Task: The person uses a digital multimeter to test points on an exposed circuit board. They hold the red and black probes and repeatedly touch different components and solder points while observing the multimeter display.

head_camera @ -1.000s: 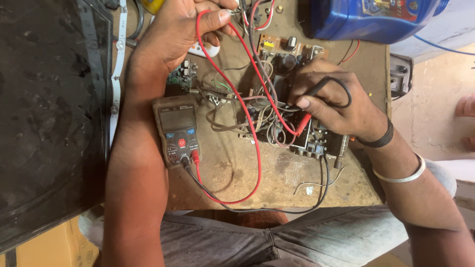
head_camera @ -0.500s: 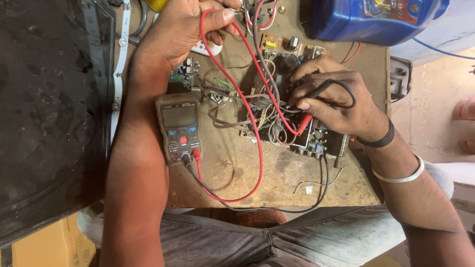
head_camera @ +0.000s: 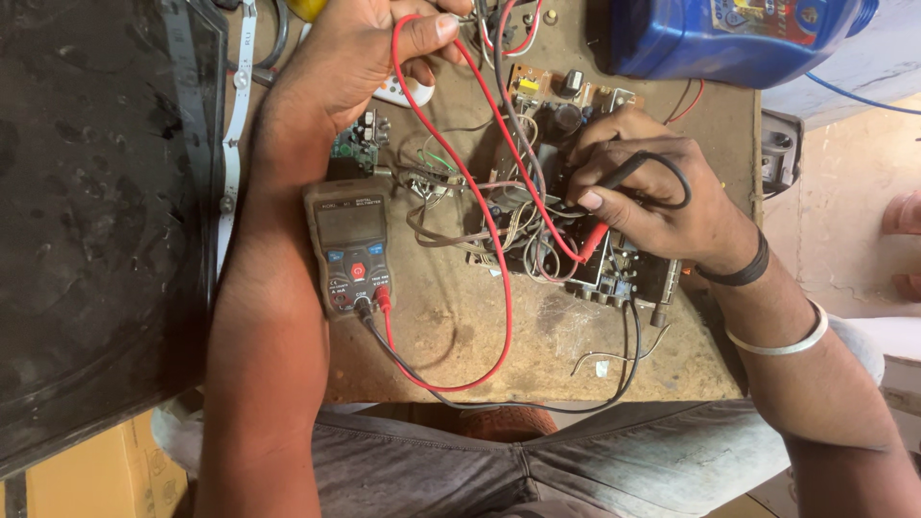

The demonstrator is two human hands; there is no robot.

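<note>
My left hand (head_camera: pixel 369 53) reaches to the top of the board, fingers pinched at some wires, with the red test lead (head_camera: pixel 499 278) looped over its thumb. My right hand (head_camera: pixel 657 206) grips the black probe (head_camera: pixel 624 173) and presses it onto the circuit board (head_camera: pixel 614 273). The red probe tip (head_camera: pixel 595 240) lies under its fingers. Between my arms a brown multimeter (head_camera: pixel 350 245) lies flat, with both leads plugged into its lower end.
A wooden work board (head_camera: pixel 460 336) rests over my lap. A blue plastic jug (head_camera: pixel 729 38) stands at the top right. A dark flat panel (head_camera: pixel 96 211) fills the left side. A smaller power board (head_camera: pixel 561 96) and loose wires lie near the top.
</note>
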